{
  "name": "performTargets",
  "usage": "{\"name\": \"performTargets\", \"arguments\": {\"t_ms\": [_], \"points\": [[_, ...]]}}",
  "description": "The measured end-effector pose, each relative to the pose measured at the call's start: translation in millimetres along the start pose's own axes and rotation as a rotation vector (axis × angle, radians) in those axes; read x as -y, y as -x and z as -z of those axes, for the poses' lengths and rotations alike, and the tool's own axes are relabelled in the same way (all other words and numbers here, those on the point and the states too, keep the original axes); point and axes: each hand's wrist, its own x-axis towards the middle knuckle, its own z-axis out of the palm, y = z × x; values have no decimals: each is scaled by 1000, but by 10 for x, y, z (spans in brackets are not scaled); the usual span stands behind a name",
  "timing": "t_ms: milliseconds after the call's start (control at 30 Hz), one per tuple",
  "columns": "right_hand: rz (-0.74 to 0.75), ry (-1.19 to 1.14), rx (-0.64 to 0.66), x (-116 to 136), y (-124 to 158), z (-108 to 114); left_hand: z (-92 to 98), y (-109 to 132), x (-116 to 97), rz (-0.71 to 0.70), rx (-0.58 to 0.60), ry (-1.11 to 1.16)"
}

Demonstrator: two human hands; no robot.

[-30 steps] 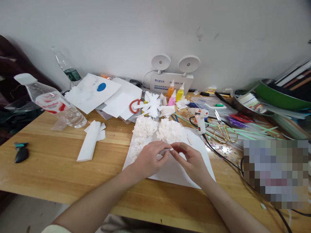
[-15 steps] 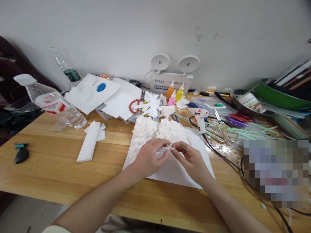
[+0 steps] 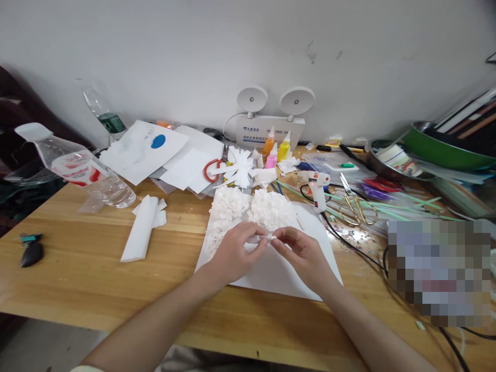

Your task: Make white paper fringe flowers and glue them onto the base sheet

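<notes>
Between the fingertips of both hands is a small piece of white paper [image 3: 273, 237], mostly hidden by the fingers. My left hand [image 3: 240, 249] pinches its left end, and my right hand [image 3: 301, 253] pinches the right end. Both are held over a white sheet [image 3: 267, 281] lying on the table. Crumpled white paper pieces form a bumpy cluster on that sheet, with a left clump [image 3: 229, 204] and a right clump [image 3: 272, 206] just beyond my fingers. Part of the left clump is covered by my left hand.
A white glue gun [image 3: 319, 191] stands right of the sheet, its cable running toward me. Gold-handled scissors [image 3: 356, 204] lie beside it. Left are a folded white paper strip [image 3: 139, 232] and a water bottle [image 3: 83, 168]. Paint bottles [image 3: 272, 157] stand at the back.
The small white paper between my fingertips looks narrower and more pressed together than before. My hands stay nearly in place, and the whole view has shifted slightly.
</notes>
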Motion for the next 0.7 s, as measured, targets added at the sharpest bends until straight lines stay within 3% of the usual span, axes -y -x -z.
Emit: {"name": "performTargets", "arguments": {"t_ms": [300, 533, 700], "points": [[-23, -48, 46, 34, -6, 2, 10, 0, -19, 49, 21, 62], [63, -18, 105, 76, 3, 9, 4, -9, -3, 67, 29, 83], [63, 55, 69, 75, 15, 19, -12, -12, 0, 18, 22, 52]]}}
